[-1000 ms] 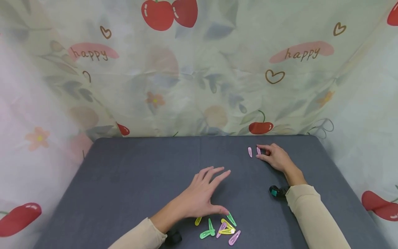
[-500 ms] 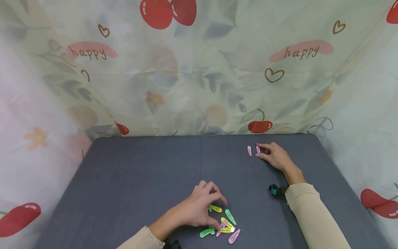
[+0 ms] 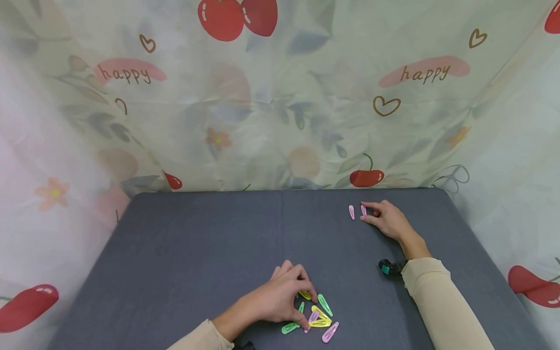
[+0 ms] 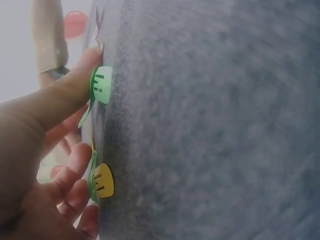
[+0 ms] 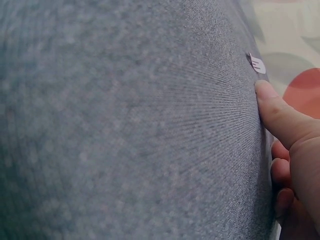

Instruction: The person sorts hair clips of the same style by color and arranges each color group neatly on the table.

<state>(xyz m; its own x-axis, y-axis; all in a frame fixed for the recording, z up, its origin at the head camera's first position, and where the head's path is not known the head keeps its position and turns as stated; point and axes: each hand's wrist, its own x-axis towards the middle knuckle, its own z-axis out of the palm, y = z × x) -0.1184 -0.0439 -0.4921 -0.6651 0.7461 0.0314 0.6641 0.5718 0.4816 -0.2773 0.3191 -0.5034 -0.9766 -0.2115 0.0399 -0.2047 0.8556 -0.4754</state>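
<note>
Several snap hair clips in green, yellow and pink lie loosely grouped near the front of the table. My left hand (image 3: 280,296) arches over them, thumb and index finger apart. Its thumb tip touches the lower end of a pink hair clip (image 3: 313,317), beside a yellow hair clip (image 3: 320,323). A green hair clip (image 4: 103,85) shows by the thumb in the left wrist view; a yellow hair clip (image 4: 104,180) is near the other fingers. At the back right, my right hand (image 3: 389,221) holds a pink hair clip (image 3: 363,210) on the table between thumb and index finger.
Another pink hair clip (image 3: 352,212) lies just left of the right hand. A green hair clip (image 3: 324,305) and a pink one (image 3: 330,332) edge the group on its right. Patterned cloth (image 3: 280,97) hangs behind the dark grey table (image 3: 197,243).
My left hand has drawn back and down over the clips, and its outstretched fingers have bent toward the thumb. The right hand stays in place at its pink hair clip.
</note>
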